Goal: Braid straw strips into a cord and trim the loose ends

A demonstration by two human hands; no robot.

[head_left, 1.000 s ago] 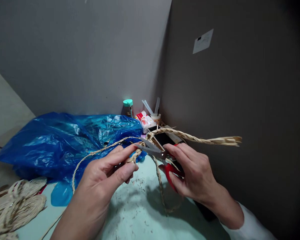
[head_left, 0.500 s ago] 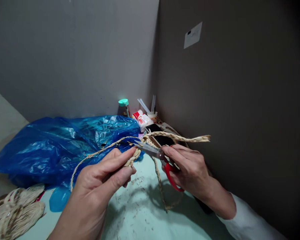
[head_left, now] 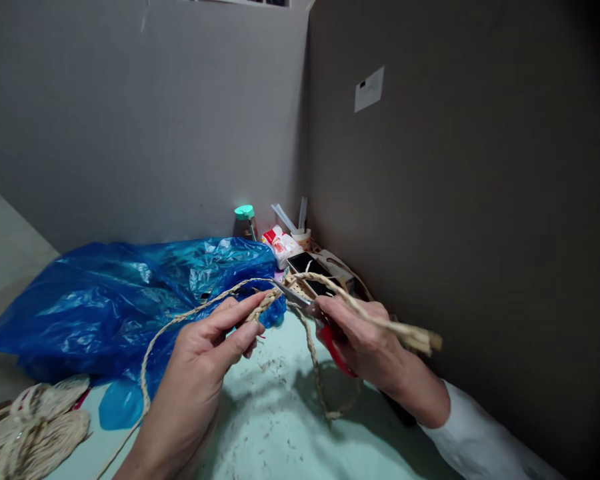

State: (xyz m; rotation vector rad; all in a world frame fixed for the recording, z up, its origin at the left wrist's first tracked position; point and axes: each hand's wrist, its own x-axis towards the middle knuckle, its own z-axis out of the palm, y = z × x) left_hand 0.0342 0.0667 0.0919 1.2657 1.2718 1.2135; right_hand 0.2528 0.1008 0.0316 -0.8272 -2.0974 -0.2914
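Between the thumb and fingers of my left hand (head_left: 207, 363) is a braided straw cord (head_left: 266, 305), pinched close to where its strands part. My right hand (head_left: 367, 333) is closed around red-handled scissors (head_left: 336, 350). Their metal blades reach left to the braid just beyond my left fingertips; whether they are parted I cannot make out. One loose straw strand (head_left: 367, 313) arches over my right hand to a frayed end. Another thin strand (head_left: 150, 360) runs left and down past my left wrist, and a third hangs below the scissors.
A crumpled blue plastic bag (head_left: 130, 293) covers the back left of the pale green table (head_left: 265, 427), where small scraps lie scattered. Bundled straw cord (head_left: 35, 430) rests front left. Behind my hands are a phone (head_left: 313, 270), a white-red packet (head_left: 281, 247), a cup (head_left: 301, 238) and a green-lidded jar (head_left: 245, 220).
The loose strand with the frayed end has swung down over my right hand. Both hands have shifted slightly left in view, and the scissors stay at the braid.
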